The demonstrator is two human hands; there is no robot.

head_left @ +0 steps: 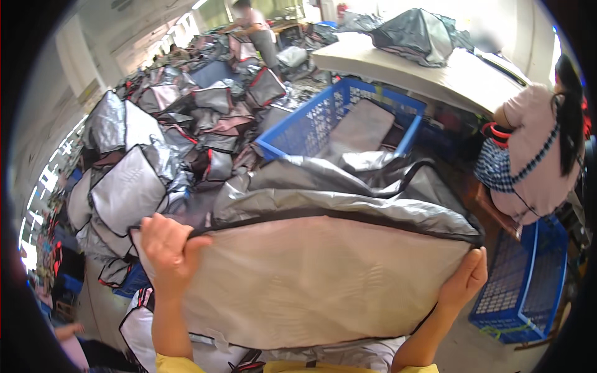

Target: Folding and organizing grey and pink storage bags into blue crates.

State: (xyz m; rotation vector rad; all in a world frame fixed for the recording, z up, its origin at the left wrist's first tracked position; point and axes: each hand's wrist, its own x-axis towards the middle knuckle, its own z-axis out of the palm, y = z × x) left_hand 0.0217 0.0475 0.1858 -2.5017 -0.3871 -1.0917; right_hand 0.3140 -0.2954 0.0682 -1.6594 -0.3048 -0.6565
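A large soft bag (311, 280) of silvery fabric is spread between my two hands, with a wide pale panel toward me and black binding along its edges. At the panel's upper left corner, my left hand (169, 248) is closed over the bound edge. My right hand (465, 276) grips the opposite corner, its fingers partly hidden behind the panel. Beyond the black-bound edge, the bag's crumpled silver fabric (336, 196) bulges away from me. More pale fabric with black edging (140, 332) lies below the bag, partly covered by it.
A blue plastic crate (298, 127) with a grey panel inside stands just beyond the bag. Heaped silver bags (127, 189) fill the left and far left. A pale table (354, 59) stands behind. One person (535, 149) sits at right beside another blue crate (519, 283); another person (255, 31) stands far back.
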